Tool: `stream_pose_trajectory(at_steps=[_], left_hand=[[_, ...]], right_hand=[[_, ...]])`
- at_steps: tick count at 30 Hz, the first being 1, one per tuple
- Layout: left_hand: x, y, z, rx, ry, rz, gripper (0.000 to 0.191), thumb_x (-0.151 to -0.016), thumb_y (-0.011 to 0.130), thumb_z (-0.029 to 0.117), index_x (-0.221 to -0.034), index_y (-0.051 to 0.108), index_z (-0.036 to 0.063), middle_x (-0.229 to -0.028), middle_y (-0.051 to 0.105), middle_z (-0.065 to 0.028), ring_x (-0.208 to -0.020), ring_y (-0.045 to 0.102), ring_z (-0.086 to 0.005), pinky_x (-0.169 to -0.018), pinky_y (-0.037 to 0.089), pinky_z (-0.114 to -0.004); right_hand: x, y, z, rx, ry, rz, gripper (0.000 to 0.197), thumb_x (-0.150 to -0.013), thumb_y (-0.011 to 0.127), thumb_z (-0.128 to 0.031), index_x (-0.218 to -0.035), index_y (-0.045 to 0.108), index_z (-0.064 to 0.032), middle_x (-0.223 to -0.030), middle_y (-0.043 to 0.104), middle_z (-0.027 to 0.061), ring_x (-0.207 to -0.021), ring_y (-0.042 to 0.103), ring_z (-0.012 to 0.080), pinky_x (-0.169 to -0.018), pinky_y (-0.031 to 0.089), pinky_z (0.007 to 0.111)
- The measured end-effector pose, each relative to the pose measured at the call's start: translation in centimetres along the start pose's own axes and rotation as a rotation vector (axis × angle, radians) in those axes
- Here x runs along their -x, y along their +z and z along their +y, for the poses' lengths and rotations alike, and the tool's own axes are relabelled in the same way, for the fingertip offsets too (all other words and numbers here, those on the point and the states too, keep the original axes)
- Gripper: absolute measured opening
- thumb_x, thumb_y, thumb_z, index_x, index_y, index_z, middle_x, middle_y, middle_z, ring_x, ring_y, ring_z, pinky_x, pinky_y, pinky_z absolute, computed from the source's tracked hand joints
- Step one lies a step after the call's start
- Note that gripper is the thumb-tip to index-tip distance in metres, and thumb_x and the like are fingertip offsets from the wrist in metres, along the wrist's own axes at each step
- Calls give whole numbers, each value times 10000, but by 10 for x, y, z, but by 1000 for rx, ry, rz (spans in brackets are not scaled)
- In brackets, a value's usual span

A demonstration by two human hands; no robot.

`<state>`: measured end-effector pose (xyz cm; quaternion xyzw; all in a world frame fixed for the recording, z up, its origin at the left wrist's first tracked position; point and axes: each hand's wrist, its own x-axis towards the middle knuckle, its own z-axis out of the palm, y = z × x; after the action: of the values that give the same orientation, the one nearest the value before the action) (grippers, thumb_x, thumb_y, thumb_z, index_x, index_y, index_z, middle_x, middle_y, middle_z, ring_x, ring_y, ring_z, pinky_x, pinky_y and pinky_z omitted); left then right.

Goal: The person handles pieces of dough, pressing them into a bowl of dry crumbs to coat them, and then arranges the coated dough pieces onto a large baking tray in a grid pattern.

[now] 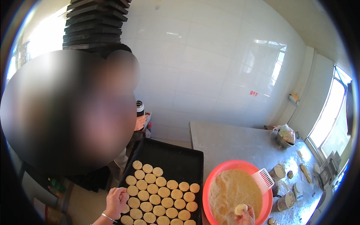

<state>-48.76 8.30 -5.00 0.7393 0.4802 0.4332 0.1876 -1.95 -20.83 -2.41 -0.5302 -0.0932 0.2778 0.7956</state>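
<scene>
My right hand (pixel 246 216) pinches a round, crumb-coated dough disc (pixel 241 209) above a red plastic basin (pixel 206 194). Tan crumbs or seeds (pixel 230 188) fill much of the basin. A white slotted plastic scoop (pixel 263 181) leans on the basin's right rim. At the left edge of a black baking tray (pixel 171 153) is my left hand (pixel 116 199), wearing a bracelet, its fingers curled; whether anything is inside them is hidden. Rows of coated dough discs (pixel 155 199) cover the tray's near part, while its far part shows bare black metal.
A metal table (pixel 219 137) carries two patterned cups (pixel 286 201), a metal bowl with a bagged food (pixel 286 136) and dough pieces (pixel 305 173). Beyond the tray another person's hand (pixel 140 122) holds a flask (pixel 139 108). Black trays (pixel 94 28) are stacked behind that person.
</scene>
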Motion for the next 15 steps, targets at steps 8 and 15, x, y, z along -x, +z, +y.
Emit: stream_pose_trajectory(at_steps=[8,15], left_hand=[[-12,0,-18,201,-91,-18,176,-877,642,-18,-1050,639,11,-849,621,-56,-660,551,-142,-612,464,-260],[-6,-8,-27,228,-159,-22,206,-845,650,-19,-1048,637,12,-848,610,-57,-687,549,-152,-641,476,-274]], right_hand=[[27,98,-46,256,-13,-91,393,-909,642,-90,-1289,544,-69,-1099,657,59,-986,654,188,-733,547,331],[-2,279,-23,729,97,-657,457,-894,683,-30,-1324,529,-38,-1137,635,103,-1019,620,156,-795,529,295]])
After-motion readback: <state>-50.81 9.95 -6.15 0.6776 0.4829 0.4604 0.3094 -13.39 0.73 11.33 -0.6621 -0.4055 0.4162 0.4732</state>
